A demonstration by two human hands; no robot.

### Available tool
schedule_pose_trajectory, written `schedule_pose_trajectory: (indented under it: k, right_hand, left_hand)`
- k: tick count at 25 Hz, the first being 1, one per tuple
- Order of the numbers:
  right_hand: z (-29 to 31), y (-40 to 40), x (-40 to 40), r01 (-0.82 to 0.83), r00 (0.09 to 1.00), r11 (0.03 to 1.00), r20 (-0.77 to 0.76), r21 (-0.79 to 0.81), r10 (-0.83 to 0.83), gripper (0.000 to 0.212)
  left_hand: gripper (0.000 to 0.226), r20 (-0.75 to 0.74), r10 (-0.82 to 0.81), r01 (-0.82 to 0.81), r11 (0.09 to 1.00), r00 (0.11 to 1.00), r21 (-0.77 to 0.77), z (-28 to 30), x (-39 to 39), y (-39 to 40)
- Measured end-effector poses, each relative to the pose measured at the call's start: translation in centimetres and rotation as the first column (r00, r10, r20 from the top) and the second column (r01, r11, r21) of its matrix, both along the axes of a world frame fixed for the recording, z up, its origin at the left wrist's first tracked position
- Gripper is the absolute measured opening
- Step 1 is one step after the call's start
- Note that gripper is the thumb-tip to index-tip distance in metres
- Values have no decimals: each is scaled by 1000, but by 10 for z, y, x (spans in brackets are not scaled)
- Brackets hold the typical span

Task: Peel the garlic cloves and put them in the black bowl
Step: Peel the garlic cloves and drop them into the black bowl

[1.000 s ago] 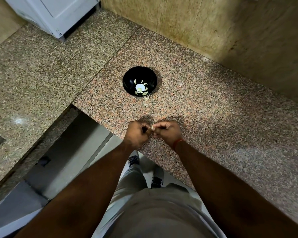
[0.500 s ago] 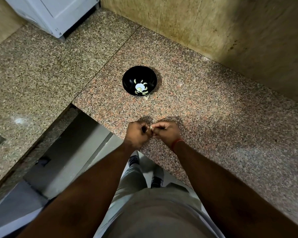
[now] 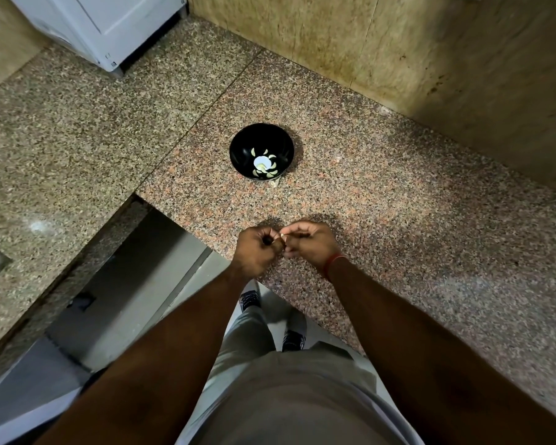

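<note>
1. The tabletop [image 3: 430, 220] is speckled granite that meets a tan wall [image 3: 398, 43] at the back; a white appliance [image 3: 109, 24] stands at the far left corner.
2. The bowl [image 3: 238, 149] sits on the tabletop well ahead of the hands, with several pale peeled cloves [image 3: 265, 165] ringed around a white spot at its bottom. A small pale scrap [image 3: 274, 184], probably skin, lies just beside its near rim.
3. The left hand [image 3: 257, 248] is curled into a loose fist and the right hand [image 3: 312, 242] curls toward it; they meet above the near edge of the tabletop.
4. Between their fingertips is a small pale clove [image 3: 282, 235], pinched from both sides and mostly hidden.

Judging by this, the peeling step is in hand, with part of the task already done. Next, the skin must come free; then one hand should carry the bare clove forward and drop it into the bowl.
</note>
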State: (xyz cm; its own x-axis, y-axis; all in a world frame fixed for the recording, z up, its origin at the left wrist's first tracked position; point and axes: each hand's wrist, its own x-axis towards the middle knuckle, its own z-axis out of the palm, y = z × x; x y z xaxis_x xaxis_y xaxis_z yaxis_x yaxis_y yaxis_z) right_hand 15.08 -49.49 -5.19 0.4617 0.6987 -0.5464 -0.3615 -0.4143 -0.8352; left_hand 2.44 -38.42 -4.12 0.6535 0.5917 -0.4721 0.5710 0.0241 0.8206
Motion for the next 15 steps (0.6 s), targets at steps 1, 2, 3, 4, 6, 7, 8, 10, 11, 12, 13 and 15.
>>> schedule_pose_trajectory:
  k: [1, 2, 3, 4, 6, 7, 8, 10, 11, 12, 13, 15]
  right_hand:
    - [-2, 0, 1, 4, 1000, 1000, -22, 4, -4, 20]
    - [-3, -1, 2, 3, 999, 1000, -42, 11, -3, 21]
    - [-4, -1, 3, -1, 998, 1000, -62, 20, 2, 22]
    - [-4, -1, 4, -2, 997, 1000, -79, 26, 4, 25]
    - [-4, -1, 5, 7, 993, 999, -119, 46, -1, 33]
    - [-3, -1, 5, 16, 991, 998, -137, 58, -8, 35]
    - [-2, -1, 5, 26, 988, 997, -151, 67, -15, 36]
    - [-1, -1, 4, 46, 986, 997, -161, 64, -35, 33]
    - [-1, -2, 3, 52, 988, 997, -151, 57, -43, 28]
    - [-1, -2, 3, 57, 990, 997, -131, 46, -50, 24]
    - [-1, -2, 2, 60, 992, 998, -110, 36, -56, 20]
    - [-1, -1, 0, 75, 995, 997, -65, 13, -74, 16]
  left_hand:
    - [23, 6, 4, -4, 1000, 1000, -7, 0, 0, 0]
    - [20, 20, 11, -10, 1000, 1000, -13, -1, -1, 1]
    - [17, 37, 21, -21, 1000, 999, -12, -1, -1, 1]
    - [15, 49, 38, -38, 999, 998, -3, -2, -2, 1]
    - [12, 39, 82, -83, 996, 996, 28, -1, -1, 2]
    - [10, 20, 99, -100, 994, 995, 44, -2, 0, 2]
    - [9, -8, 107, -107, 993, 994, 59, -3, 0, 2]
    - [11, -65, 107, -101, 991, 992, 89, -7, 1, 3]
    - [15, -77, 103, -94, 989, 992, 112, -8, 1, 2]
    - [20, -82, 99, -87, 986, 992, 140, -10, 0, 2]
    - [24, -81, 94, -80, 984, 992, 159, -10, 0, 1]
    - [19, -66, 110, -101, 986, 992, 131, -9, 0, -2]
